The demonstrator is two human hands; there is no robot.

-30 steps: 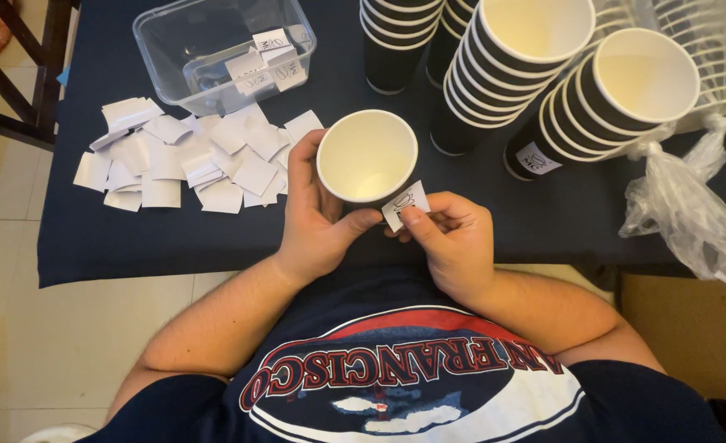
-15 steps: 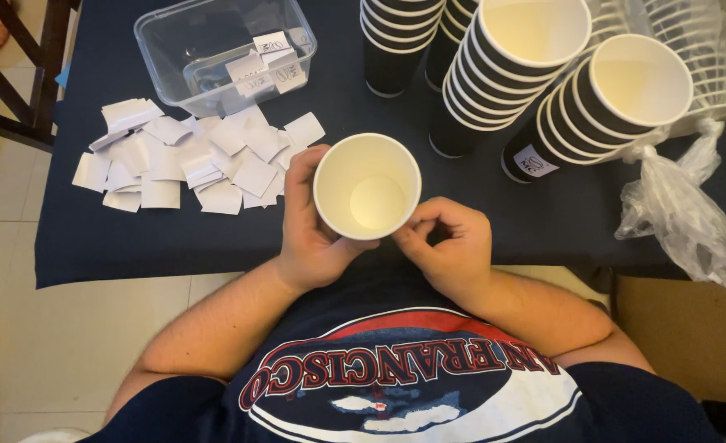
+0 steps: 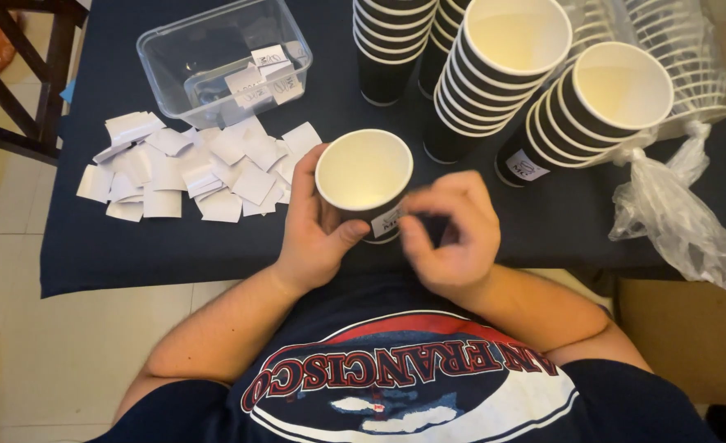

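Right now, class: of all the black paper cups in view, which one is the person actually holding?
The single cup nearest the person, gripped by the left hand, with a white label on its side. All other cups sit nested in stacks farther back on the table.

single head-worn view, looking steeply down from close above at a dark table edge and own lap.

We see a black paper cup with a cream-white inside and a small white sticker on its side. White paper squares lie on the navy tablecloth. The stacked cups are black with ribbed sides and pale insides. The plastic tub is clear.
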